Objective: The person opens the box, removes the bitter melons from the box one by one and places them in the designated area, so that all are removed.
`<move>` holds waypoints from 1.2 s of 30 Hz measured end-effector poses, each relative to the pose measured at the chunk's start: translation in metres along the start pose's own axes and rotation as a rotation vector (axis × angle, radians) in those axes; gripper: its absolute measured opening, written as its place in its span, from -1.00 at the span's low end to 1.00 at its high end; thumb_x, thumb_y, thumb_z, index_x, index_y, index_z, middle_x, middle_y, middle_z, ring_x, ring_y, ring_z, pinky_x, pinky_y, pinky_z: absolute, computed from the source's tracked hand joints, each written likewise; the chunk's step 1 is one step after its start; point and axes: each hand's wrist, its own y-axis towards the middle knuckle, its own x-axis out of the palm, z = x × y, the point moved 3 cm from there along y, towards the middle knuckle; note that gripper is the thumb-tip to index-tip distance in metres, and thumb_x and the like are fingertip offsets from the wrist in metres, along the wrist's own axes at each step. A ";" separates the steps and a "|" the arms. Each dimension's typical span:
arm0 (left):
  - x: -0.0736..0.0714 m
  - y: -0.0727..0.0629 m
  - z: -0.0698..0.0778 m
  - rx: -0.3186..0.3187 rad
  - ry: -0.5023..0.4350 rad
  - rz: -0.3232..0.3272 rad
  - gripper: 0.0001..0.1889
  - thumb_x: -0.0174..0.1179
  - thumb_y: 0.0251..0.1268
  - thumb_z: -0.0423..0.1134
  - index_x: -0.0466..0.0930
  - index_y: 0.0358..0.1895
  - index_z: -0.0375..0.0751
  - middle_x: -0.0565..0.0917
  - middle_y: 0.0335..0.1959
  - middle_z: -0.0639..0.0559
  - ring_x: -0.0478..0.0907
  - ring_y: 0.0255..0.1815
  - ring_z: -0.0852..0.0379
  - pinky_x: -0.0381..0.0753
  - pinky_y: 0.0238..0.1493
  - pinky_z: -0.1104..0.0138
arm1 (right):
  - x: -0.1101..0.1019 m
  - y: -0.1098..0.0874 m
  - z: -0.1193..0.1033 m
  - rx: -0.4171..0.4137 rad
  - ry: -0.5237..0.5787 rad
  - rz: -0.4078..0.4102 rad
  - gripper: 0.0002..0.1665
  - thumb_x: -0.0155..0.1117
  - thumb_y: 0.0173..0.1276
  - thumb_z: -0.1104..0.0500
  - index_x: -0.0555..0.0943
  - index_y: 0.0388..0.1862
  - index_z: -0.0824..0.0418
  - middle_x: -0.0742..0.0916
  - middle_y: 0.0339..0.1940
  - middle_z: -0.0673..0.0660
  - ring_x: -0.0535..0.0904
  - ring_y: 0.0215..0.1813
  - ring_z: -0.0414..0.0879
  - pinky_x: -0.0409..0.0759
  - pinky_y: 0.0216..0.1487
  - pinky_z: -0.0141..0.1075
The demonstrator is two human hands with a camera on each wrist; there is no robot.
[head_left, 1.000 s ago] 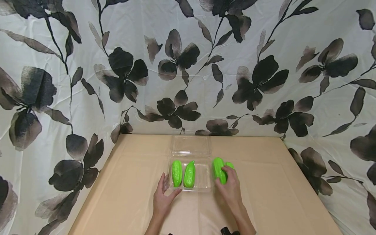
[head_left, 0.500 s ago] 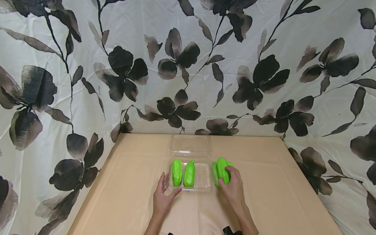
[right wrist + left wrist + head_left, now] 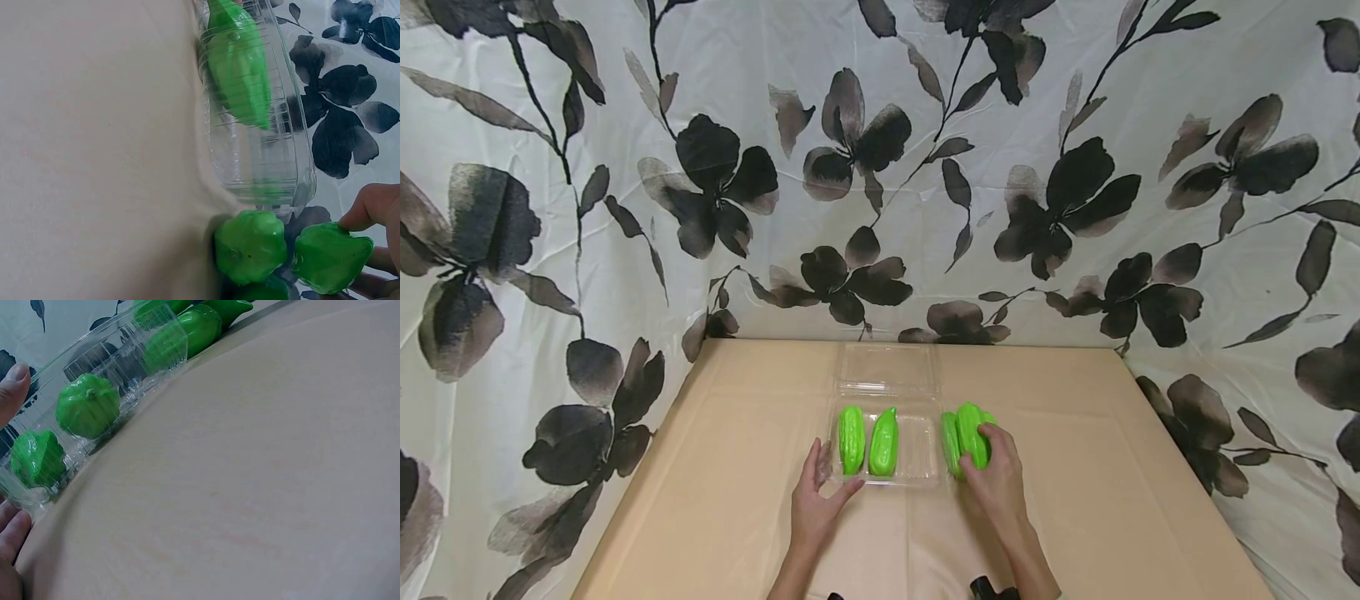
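A clear plastic clamshell container (image 3: 917, 442) stands on the table with two ridged, bright green gourds, like bitter melons, lying lengthwise inside: a left gourd (image 3: 852, 440) and a second gourd (image 3: 883, 443). My left hand (image 3: 814, 510) holds the container's near left corner, thumb at the front wall and fingers along the left side. Right of the container, my right hand (image 3: 998, 483) pinches a green gourd (image 3: 333, 257) between thumb and fingers. Another gourd (image 3: 250, 247) lies beside it, close to the container's wall; part of a further gourd (image 3: 259, 290) shows below in the right wrist view.
The container's lid (image 3: 887, 369) is folded back flat toward the far table edge. A beige cloth covers the table (image 3: 722, 467). Behind and at both sides hangs a white curtain (image 3: 955, 233) with dark flowers. A black object (image 3: 988, 588) sits at my right wrist.
My right hand has shifted slightly right with the gourd in its fingers, and another gourd now shows to its left. The left hand and container have stayed still.
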 end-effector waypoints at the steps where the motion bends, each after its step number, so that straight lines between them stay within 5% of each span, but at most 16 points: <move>1: 0.000 0.000 0.000 0.004 0.000 0.000 0.05 0.59 -0.03 -0.11 0.16 0.56 -0.15 0.49 0.43 -0.10 0.48 0.40 -0.13 0.52 0.40 0.08 | 0.000 0.000 0.000 0.004 -0.001 -0.003 -0.44 0.39 0.02 0.38 0.56 0.08 0.46 0.62 0.13 0.39 0.61 0.16 0.30 0.71 0.04 0.16; 13: -0.002 0.000 0.000 -0.002 -0.023 -0.007 0.06 0.59 -0.04 -0.13 0.15 0.56 -0.16 0.48 0.44 -0.12 0.45 0.43 -0.15 0.47 0.43 0.06 | -0.002 -0.003 0.003 0.053 0.005 -0.040 -0.40 0.39 0.06 0.35 0.54 0.14 0.47 0.58 0.20 0.41 0.58 0.20 0.32 0.72 0.08 0.15; 26: -0.005 0.000 -0.002 -0.023 -0.029 -0.023 0.08 0.60 -0.05 -0.10 0.15 0.57 -0.12 0.48 0.45 -0.03 0.46 0.44 -0.04 0.42 0.40 0.55 | -0.001 -0.006 0.002 0.059 -0.002 -0.031 -0.39 0.41 0.04 0.34 0.56 0.12 0.51 0.58 0.20 0.44 0.57 0.21 0.34 0.69 0.14 0.18; 36: -0.005 0.000 0.000 -0.025 -0.036 -0.022 0.08 0.60 -0.06 -0.10 0.16 0.56 -0.14 0.49 0.44 -0.03 0.46 0.43 -0.04 0.43 0.39 0.56 | -0.003 -0.004 0.004 0.075 0.019 -0.040 -0.37 0.37 0.07 0.36 0.51 0.16 0.54 0.52 0.28 0.46 0.56 0.22 0.39 0.69 0.13 0.21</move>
